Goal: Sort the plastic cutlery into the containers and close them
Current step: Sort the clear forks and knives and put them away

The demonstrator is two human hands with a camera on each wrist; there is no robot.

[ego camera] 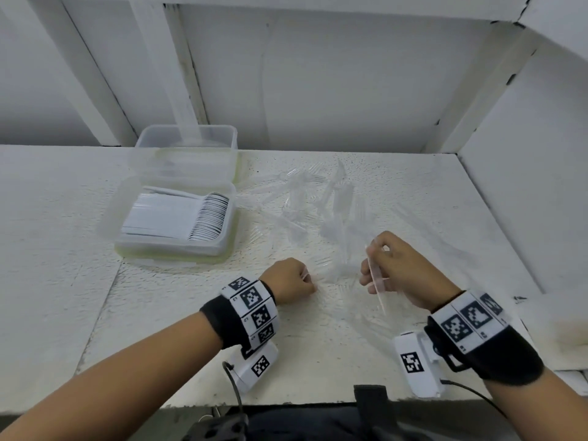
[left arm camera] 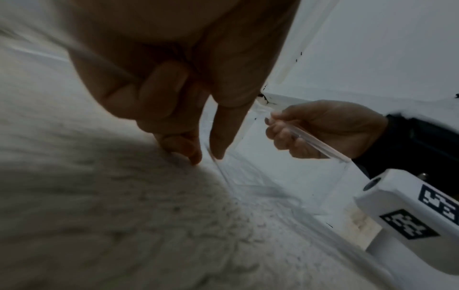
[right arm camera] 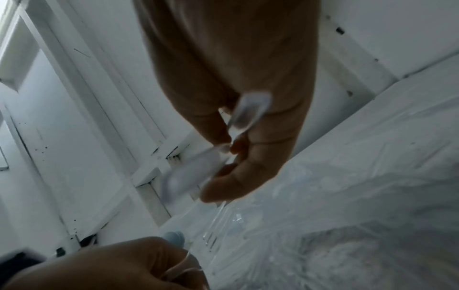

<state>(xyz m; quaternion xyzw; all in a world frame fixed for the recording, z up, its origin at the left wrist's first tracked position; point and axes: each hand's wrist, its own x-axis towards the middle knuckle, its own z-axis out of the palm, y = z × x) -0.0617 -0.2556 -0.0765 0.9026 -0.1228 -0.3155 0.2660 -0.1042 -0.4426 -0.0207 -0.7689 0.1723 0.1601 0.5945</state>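
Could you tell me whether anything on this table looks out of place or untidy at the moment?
Yes: clear plastic cutlery lies scattered in a loose, criss-crossed heap on the table, right of the near container, whose contents are stacked neatly. Nothing looks broken or spilled.

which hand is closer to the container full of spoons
Left. The left hand is just in front of the spoon container, slightly to its right; the right hand is farther right, beyond the loose cutlery.

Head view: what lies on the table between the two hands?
In the head view, clear plastic forks lie scattered on the white table between the left hand and the right hand, which grips several clear cutlery pieces.
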